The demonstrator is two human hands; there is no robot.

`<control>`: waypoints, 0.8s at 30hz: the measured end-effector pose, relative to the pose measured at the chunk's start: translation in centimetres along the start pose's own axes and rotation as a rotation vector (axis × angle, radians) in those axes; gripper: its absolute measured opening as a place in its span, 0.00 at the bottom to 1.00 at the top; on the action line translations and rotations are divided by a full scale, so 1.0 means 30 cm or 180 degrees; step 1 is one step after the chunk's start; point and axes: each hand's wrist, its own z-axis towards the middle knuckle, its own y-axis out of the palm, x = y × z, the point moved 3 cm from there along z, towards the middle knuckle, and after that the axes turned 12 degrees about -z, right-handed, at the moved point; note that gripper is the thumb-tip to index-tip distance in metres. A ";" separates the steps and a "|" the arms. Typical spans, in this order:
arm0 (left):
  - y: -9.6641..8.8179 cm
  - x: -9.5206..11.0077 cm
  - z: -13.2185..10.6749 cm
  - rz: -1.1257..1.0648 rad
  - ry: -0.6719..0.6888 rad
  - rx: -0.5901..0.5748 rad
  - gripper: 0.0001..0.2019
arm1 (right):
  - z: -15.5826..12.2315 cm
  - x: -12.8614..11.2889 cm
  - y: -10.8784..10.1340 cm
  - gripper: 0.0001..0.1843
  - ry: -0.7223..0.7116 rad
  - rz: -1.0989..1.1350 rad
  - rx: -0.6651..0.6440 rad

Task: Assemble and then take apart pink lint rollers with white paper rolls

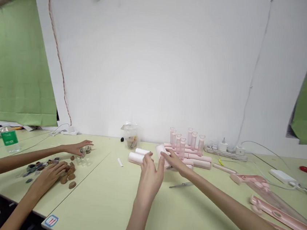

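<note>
My right hand (177, 163) is closed on a whitish-pink roll (161, 149), tilted just above the table. Close beside it is my left hand (151, 172), its thumb and fingers apart and nothing visible between them. Two white rolls (135, 158) lie on the table behind my left hand. Several pink rolls (201, 164) lie behind and to the right of my right hand. A thin grey tool (180, 185) rests on the table below my right wrist; its kind is unclear.
Several small clear pink bottles (182, 147) stand near the wall, left of a power strip (225, 152). Pink plastic parts (282, 215) lie at right. A clear bag (130, 136) stands behind the rolls. At left, another person's hands (51, 175) touch brown and dark stones (66, 175).
</note>
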 end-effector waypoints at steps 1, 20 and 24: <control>0.046 -0.047 0.012 0.0130 -0.0222 -0.0252 0.25 | -0.046 0.021 -0.017 0.23 0.0131 0.0518 -0.0129; 0.516 -0.104 0.047 0.1389 -0.0395 -0.2394 0.37 | -0.390 0.330 -0.031 0.13 0.1874 0.6045 -0.0356; 0.485 -0.114 0.052 0.1224 -0.0464 -0.2206 0.35 | -0.399 0.333 -0.023 0.16 0.1931 0.6151 -0.0388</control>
